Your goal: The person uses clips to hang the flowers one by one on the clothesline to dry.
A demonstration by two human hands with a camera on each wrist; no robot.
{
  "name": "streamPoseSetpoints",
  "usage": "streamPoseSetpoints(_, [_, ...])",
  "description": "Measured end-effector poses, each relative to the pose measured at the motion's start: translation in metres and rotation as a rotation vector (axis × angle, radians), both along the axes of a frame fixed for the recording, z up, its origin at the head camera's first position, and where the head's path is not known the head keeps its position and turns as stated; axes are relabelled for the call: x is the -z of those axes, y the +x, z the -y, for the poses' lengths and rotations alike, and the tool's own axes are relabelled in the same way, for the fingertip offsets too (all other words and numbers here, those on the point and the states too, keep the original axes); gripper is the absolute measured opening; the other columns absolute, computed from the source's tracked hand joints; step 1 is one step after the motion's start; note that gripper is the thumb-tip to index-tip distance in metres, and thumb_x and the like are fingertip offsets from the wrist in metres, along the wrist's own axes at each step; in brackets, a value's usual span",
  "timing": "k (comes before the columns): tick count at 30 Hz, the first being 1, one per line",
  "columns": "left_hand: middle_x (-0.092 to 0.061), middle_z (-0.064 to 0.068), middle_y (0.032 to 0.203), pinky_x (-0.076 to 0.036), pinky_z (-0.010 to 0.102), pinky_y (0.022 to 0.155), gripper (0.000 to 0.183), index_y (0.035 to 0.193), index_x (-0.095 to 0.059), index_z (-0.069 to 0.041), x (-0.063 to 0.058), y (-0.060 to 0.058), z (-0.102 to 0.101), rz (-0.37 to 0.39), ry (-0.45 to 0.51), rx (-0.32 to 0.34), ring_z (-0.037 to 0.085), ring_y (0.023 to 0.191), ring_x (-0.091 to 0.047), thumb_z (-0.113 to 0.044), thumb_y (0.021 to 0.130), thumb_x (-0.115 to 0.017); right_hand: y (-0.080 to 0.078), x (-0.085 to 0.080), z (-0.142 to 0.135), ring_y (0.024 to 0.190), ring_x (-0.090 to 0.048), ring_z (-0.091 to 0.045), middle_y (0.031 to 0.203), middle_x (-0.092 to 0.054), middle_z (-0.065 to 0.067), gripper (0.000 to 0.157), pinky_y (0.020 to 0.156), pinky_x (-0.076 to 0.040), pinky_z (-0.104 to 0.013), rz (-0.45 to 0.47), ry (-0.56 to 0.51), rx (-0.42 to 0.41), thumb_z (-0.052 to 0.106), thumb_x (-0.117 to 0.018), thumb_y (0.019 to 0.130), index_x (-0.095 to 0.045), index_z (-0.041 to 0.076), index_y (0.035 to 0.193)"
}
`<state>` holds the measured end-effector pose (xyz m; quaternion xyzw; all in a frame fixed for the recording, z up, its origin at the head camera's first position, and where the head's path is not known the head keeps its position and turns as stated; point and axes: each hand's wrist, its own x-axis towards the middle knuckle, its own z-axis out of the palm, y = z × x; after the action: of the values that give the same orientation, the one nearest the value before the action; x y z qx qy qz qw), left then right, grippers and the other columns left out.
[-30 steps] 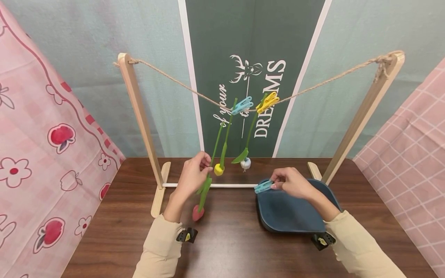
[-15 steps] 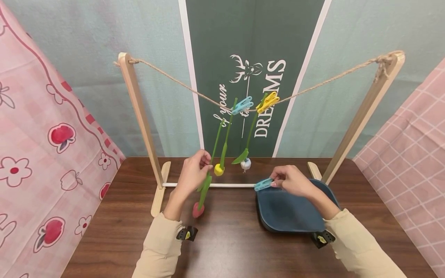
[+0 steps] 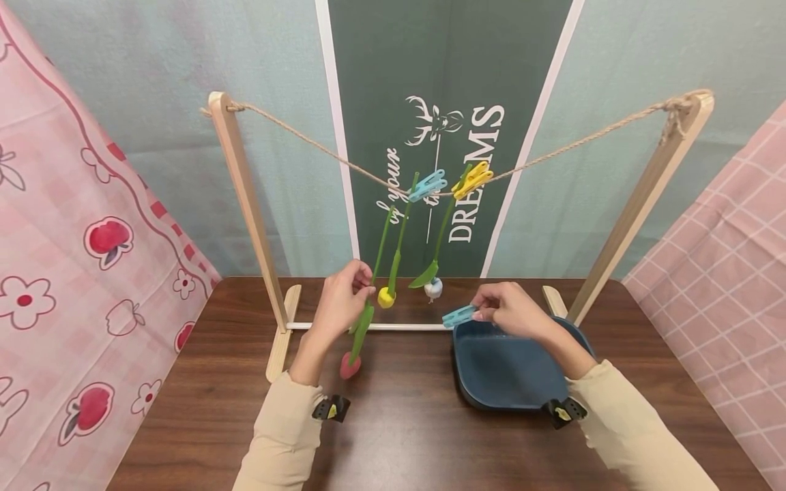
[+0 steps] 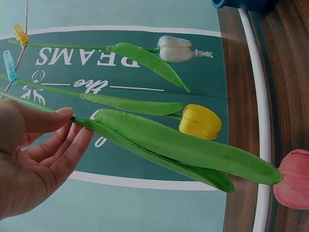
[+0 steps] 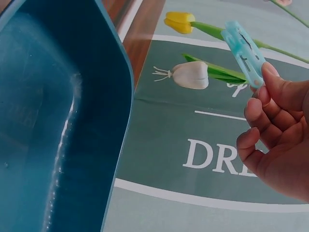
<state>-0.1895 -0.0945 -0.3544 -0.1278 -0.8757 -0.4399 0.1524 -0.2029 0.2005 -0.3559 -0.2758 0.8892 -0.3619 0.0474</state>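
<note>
My left hand (image 3: 344, 294) pinches the stem of a pink artificial tulip (image 3: 351, 366), whose bloom hangs downward below the hand. In the left wrist view its long green leaves (image 4: 178, 145) stretch away from the fingertips. Between thumb and fingers, my right hand (image 3: 506, 310) holds a light blue clothespin (image 3: 458, 316) near the dark blue basin's left rim. A yellow tulip (image 3: 387, 297) hangs upside down from the rope (image 3: 319, 148) by a blue clothespin (image 3: 428, 186). To its right a white tulip (image 3: 433, 288) hangs by a yellow clothespin (image 3: 473, 181).
Wooden posts (image 3: 248, 204) hold the sagging rope at both ends. A white rod (image 3: 405, 327) runs low between their feet. The dark blue basin (image 3: 516, 402) stands on the wooden table (image 3: 399, 436) under my right forearm. Curtains (image 3: 110, 239) surround the table.
The right hand has risen slightly and shifted left with the clothespin, away from over the basin. The left hand has lifted the pink tulip a little.
</note>
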Motion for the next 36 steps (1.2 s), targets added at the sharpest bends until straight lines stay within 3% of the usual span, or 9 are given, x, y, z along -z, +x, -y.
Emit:
streamPoseSetpoints(24, [-0.059,0.009,0.079,-0.049,0.032,0.068,0.015,0.091,-0.055,-0.001,-0.022,-0.021,-0.003,-0.012,0.048,-0.033,0.020,0.074,-0.058,0.005,0.080,-0.064,0.002,0.000,0.004,0.054,-0.048,-0.011,0.064,-0.054,0.002,0.011,0.050,-0.041,-0.026,0.020,0.014,-0.004,-0.006,-0.065,0.077,-0.063,0.005,0.077])
streamPoseSetpoints(36, [-0.060,0.010,0.079,-0.048,0.033,0.069,0.016,0.091,-0.056,-0.001,-0.029,-0.026,-0.004,-0.056,0.027,-0.048,0.022,0.075,-0.061,0.005,0.079,-0.065,0.002,0.001,0.003,0.053,-0.049,-0.010,0.065,-0.056,0.002,0.011,0.050,-0.043,-0.026,0.020,0.007,-0.009,-0.006,-0.065,0.077,-0.063,0.005,0.077])
